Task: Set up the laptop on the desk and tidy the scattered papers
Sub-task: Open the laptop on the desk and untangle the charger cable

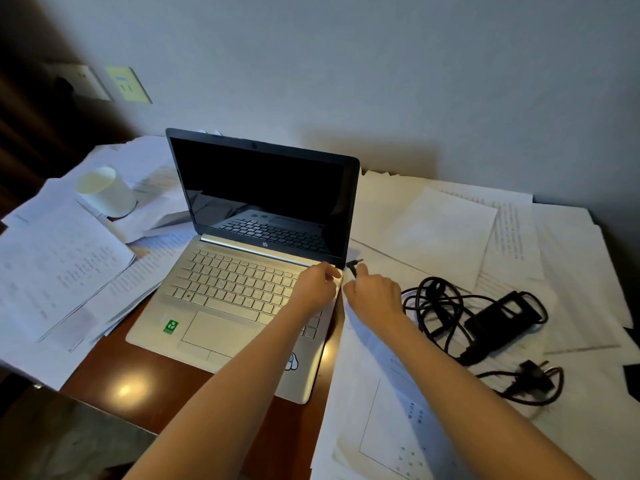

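Black plug [354, 266], which the right hand [375, 296] is pinching beside the centre-frame laptop [235, 289] whose corner the left hand [317, 285] is gripping, is probably risking a snag, its tangled cable [433, 306] lying across papers [440, 230] at right.

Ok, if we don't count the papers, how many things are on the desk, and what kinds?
laptop: 1
paper cup: 1
charger with its cables: 1
Total: 3
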Demonstrator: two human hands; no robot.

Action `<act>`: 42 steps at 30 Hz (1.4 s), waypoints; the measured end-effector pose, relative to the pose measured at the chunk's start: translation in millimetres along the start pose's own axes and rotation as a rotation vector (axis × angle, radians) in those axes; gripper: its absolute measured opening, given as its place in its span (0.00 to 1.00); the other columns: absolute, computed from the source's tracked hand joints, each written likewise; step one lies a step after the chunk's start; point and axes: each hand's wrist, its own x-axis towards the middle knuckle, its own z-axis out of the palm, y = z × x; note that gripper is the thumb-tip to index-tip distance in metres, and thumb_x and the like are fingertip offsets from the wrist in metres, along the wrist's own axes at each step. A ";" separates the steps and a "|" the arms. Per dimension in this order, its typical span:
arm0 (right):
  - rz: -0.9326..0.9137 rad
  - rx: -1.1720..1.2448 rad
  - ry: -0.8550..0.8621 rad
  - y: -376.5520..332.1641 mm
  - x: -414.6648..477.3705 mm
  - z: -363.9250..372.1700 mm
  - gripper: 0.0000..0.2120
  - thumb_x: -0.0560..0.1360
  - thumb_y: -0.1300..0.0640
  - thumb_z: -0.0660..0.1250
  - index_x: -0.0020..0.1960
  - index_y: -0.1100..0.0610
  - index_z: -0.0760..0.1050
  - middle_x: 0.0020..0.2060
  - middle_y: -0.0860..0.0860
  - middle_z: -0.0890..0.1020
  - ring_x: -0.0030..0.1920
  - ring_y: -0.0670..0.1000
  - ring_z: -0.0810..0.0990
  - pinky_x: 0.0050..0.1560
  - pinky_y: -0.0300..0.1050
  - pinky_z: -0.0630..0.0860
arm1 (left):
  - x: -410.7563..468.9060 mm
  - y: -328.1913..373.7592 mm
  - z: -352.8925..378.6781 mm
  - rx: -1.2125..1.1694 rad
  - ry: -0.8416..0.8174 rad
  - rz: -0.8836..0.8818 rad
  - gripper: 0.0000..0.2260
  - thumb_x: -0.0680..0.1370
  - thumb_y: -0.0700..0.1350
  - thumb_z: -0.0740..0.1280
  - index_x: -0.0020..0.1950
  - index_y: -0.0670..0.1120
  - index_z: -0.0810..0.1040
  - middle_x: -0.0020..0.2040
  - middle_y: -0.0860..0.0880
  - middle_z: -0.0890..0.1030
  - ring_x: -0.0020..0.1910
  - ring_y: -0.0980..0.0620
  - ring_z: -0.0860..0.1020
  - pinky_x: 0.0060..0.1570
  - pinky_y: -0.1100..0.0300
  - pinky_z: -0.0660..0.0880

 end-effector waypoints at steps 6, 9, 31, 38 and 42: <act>-0.014 -0.068 0.059 2.3 -10.0 -0.5 0.21 0.83 0.48 0.44 0.66 0.59 0.65 0.52 0.58 0.81 0.53 0.59 0.79 0.49 0.47 0.73 | 3.1 -10.6 -0.3 0.094 -0.029 0.030 0.15 0.77 0.33 0.58 0.60 0.42 0.76 0.61 0.43 0.77 0.60 0.47 0.75 0.55 0.60 0.71; -0.070 -0.067 0.038 -2.8 -10.8 2.3 0.18 0.83 0.52 0.49 0.62 0.60 0.71 0.57 0.56 0.77 0.59 0.57 0.73 0.49 0.47 0.71 | 3.2 -11.2 -0.8 0.174 -0.033 0.072 0.15 0.77 0.34 0.59 0.62 0.41 0.76 0.63 0.43 0.74 0.61 0.47 0.74 0.58 0.58 0.72; 0.134 0.057 -0.094 -14.0 -14.6 16.2 0.20 0.83 0.50 0.49 0.59 0.62 0.74 0.56 0.58 0.79 0.57 0.59 0.77 0.53 0.46 0.71 | -0.1 -11.4 1.6 0.525 -0.089 0.185 0.17 0.79 0.41 0.59 0.69 0.45 0.68 0.69 0.44 0.65 0.68 0.44 0.65 0.66 0.50 0.62; 0.121 0.063 -0.009 -18.0 -7.6 12.9 0.17 0.82 0.54 0.50 0.61 0.60 0.73 0.57 0.57 0.75 0.58 0.57 0.74 0.50 0.47 0.70 | 4.8 -16.5 1.6 0.382 -0.075 0.270 0.16 0.81 0.43 0.57 0.69 0.50 0.70 0.69 0.47 0.69 0.67 0.47 0.68 0.65 0.52 0.62; 0.233 0.685 -0.067 -9.3 -3.4 4.4 0.22 0.82 0.49 0.49 0.36 0.55 0.73 0.36 0.53 0.74 0.39 0.53 0.72 0.40 0.43 0.65 | 4.2 -8.9 -1.2 0.198 -0.073 0.353 0.12 0.81 0.41 0.57 0.57 0.43 0.79 0.54 0.46 0.81 0.54 0.47 0.77 0.53 0.56 0.71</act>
